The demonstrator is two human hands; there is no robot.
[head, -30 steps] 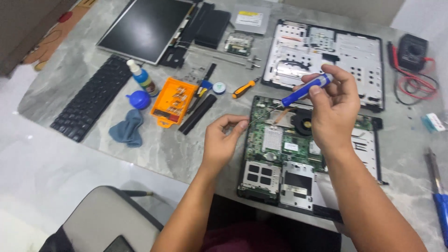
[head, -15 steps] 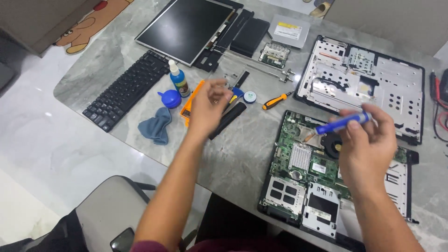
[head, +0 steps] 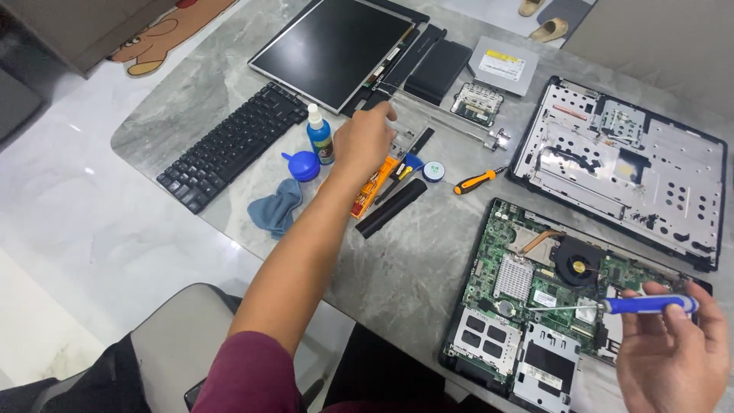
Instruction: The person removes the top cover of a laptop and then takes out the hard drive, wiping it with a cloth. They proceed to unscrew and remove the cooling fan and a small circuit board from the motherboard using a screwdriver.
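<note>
Already the laptop lies in parts across the grey marbled table [head: 428,268]: the green motherboard sitting in its black base tray [head: 566,306] serves as the landmark here. Above and to the right of it rests the silver inner chassis panel [head: 619,164]; far to its upper left lie the detached black screen panel [head: 336,47] and the black keyboard [head: 233,145].

The right hand [head: 673,352], over the board's lower right corner, pinches a blue-handled precision screwdriver [head: 650,304], whose thin shaft points left across the board. The left hand [head: 365,141] reaches well to the upper left of the board, fingers curled loosely over an orange tool kit case [head: 375,186]; whether it grips anything cannot be told.

By the look of it, disassembly is far along: screen, keyboard and cover are off, while the round black fan [head: 579,261] and copper heat pipe remain mounted on the board, so board-level work seems left.
</note>
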